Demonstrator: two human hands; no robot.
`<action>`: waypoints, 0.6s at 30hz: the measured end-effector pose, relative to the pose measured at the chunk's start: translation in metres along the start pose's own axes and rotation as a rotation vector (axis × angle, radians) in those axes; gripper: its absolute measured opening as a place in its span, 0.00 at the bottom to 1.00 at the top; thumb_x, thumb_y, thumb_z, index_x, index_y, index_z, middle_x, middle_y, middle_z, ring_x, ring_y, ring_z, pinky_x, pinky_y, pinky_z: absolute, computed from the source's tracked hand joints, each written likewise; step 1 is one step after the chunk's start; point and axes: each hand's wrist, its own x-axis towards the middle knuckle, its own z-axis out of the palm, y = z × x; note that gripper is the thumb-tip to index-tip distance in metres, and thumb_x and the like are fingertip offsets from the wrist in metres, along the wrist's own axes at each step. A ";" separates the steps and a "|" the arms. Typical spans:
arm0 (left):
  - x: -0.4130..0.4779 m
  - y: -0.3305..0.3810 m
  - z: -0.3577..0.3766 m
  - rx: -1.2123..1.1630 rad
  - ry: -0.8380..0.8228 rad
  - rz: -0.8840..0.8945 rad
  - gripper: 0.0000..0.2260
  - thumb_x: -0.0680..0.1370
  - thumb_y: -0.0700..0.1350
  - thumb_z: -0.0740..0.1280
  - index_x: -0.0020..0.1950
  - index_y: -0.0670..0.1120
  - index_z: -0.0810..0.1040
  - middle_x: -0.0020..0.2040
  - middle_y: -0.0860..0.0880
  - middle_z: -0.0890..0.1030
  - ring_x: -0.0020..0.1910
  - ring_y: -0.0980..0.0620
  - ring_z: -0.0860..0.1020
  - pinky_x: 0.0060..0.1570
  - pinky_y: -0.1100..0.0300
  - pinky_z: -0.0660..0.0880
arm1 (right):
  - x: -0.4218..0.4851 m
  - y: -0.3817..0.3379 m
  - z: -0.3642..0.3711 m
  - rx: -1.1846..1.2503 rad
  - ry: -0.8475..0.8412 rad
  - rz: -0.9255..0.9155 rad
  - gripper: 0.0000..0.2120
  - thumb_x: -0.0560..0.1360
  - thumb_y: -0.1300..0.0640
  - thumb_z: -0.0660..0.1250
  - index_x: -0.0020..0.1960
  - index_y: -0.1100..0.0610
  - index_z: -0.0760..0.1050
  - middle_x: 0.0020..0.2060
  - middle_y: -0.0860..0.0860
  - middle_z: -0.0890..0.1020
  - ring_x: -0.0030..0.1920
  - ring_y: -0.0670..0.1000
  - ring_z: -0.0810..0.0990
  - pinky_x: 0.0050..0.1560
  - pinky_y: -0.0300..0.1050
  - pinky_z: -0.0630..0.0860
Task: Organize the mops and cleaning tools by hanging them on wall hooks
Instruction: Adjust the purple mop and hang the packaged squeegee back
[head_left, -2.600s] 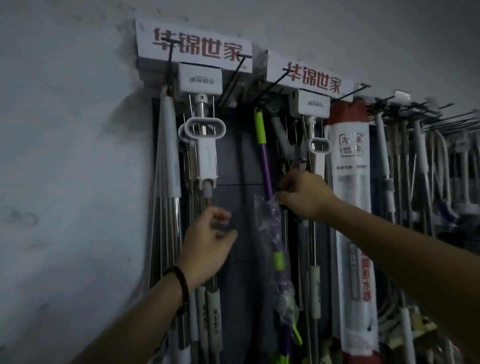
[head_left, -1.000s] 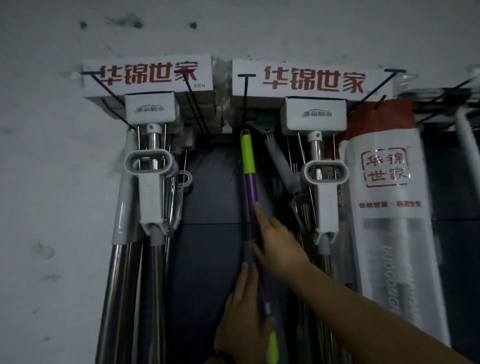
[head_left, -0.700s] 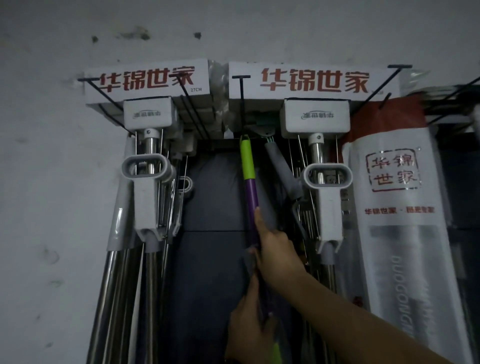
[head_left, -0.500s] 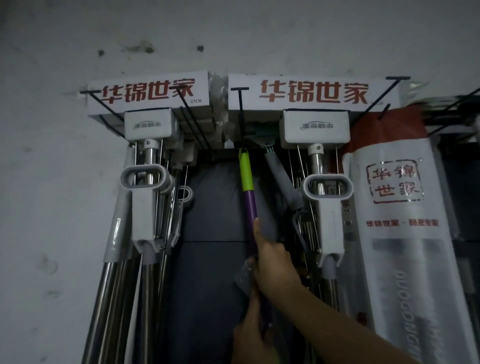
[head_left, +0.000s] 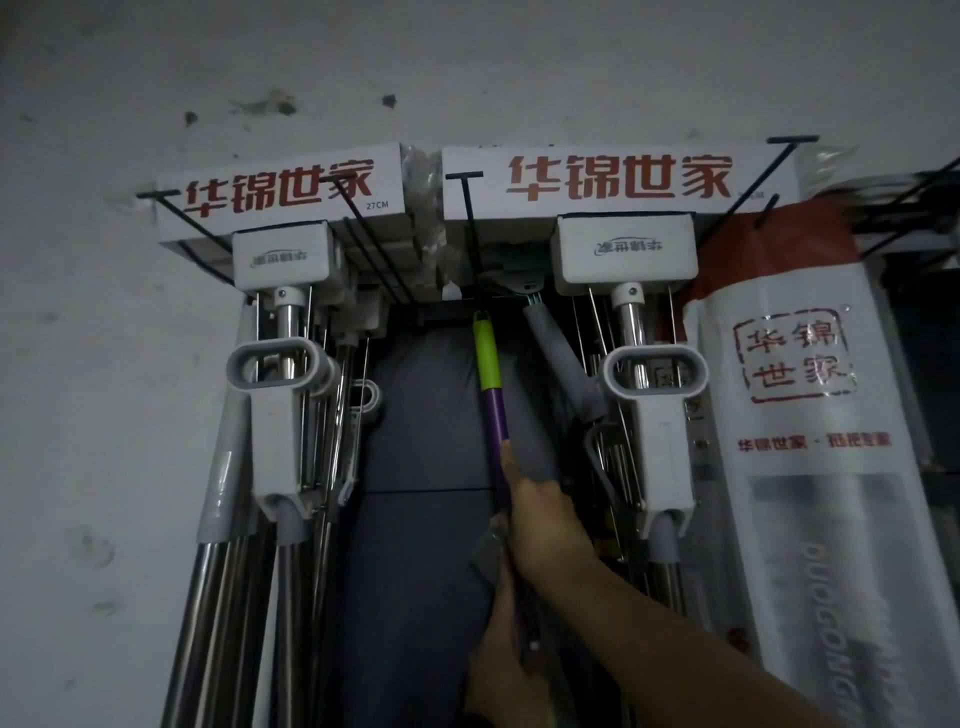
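Observation:
A purple mop handle with a green top end stands upright in the gap between two hanging mop sets. Its top sits just under a black T-shaped wall hook. My right hand grips the purple shaft, index finger stretched up along it. My left hand holds the same shaft lower down, near the bottom edge of the view, over its clear plastic wrap. Whether the handle's top loop is on the hook is not visible.
White sponge mops with steel poles hang left and right under white boxes with red characters. A grey handle leans beside the purple one. A bagged mop hangs at the right. Dark panel behind.
The view has dipped slightly and drawn closer. Both hands stay on the purple handle, and its green top has stayed just under the black hook.

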 end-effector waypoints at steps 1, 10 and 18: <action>-0.001 0.005 -0.003 -0.017 0.012 0.009 0.37 0.77 0.47 0.66 0.80 0.66 0.52 0.71 0.61 0.73 0.69 0.58 0.75 0.64 0.66 0.74 | -0.001 -0.001 -0.003 -0.012 -0.004 -0.002 0.41 0.83 0.54 0.66 0.85 0.42 0.43 0.60 0.63 0.80 0.61 0.64 0.81 0.62 0.54 0.79; 0.008 0.044 -0.060 0.253 -0.053 0.086 0.25 0.77 0.43 0.70 0.73 0.53 0.71 0.65 0.53 0.78 0.64 0.53 0.77 0.59 0.71 0.69 | -0.032 -0.028 -0.057 -0.103 0.102 -0.138 0.22 0.80 0.49 0.66 0.71 0.56 0.68 0.60 0.63 0.79 0.60 0.67 0.81 0.57 0.56 0.81; 0.024 0.131 -0.133 0.350 -0.027 0.309 0.20 0.73 0.45 0.70 0.64 0.54 0.75 0.57 0.51 0.77 0.58 0.53 0.76 0.54 0.68 0.67 | -0.046 -0.053 -0.139 -0.224 0.253 -0.343 0.15 0.79 0.49 0.66 0.62 0.55 0.73 0.58 0.60 0.80 0.62 0.63 0.79 0.61 0.55 0.77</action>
